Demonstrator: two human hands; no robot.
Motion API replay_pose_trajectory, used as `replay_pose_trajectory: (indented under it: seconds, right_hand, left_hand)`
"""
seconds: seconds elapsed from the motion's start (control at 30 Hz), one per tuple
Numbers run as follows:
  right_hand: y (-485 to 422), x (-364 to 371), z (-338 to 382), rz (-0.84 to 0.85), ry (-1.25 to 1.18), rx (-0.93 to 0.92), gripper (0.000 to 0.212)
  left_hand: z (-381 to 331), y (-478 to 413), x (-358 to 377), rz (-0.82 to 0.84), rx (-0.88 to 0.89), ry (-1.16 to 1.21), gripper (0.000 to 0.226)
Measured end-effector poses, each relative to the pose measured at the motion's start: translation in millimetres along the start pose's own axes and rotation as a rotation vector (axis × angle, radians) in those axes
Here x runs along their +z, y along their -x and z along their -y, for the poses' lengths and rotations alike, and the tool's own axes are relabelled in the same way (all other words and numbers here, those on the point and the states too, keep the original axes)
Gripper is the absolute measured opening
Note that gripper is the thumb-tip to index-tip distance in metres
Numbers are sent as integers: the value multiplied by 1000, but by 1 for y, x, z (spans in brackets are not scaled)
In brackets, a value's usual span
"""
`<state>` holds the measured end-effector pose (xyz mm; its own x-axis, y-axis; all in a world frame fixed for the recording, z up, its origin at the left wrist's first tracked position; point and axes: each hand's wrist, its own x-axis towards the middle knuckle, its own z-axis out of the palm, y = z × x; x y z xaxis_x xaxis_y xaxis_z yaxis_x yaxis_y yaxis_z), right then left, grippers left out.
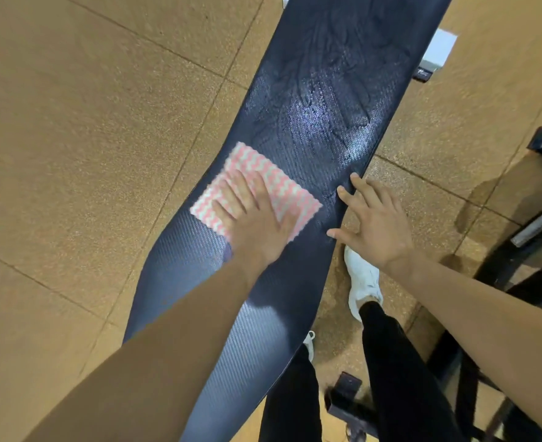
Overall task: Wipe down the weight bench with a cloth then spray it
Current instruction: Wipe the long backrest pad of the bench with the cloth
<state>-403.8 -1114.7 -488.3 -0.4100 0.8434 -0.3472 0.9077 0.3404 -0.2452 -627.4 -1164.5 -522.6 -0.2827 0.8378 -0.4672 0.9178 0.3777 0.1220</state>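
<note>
While the left hand presses flat on the pink-and-white cloth mid-frame, the right hand, fingers spread wide, touches the streaked weight bench edge.

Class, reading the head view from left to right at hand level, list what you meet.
Tan floor tiles → pink-and-white cloth → right hand → black metal frame.

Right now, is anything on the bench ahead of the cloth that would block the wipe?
Nothing visible. The left hand presses the cloth flat on the bench; the pad beyond shows only wet streaks. The right hand touches the bench's right edge beside the cloth, not ahead.
</note>
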Motion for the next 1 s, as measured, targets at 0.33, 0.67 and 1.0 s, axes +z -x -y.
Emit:
replay_pose_trajectory:
  seconds: [0.33,0.67,1.0]
  right_hand:
    - [-44,-27,-35,-147,-146,108,59]
    - [-74,-42,-53,-28,-58,67,83]
    - [-84,-62,-63,67,-102,2,81]
  left_hand:
    - [-61,39,20,51,59,10,97]
    - [-10,-68,-43,-12,-484,206,101]
    - [-77,-51,-22,26,-243,90,107]
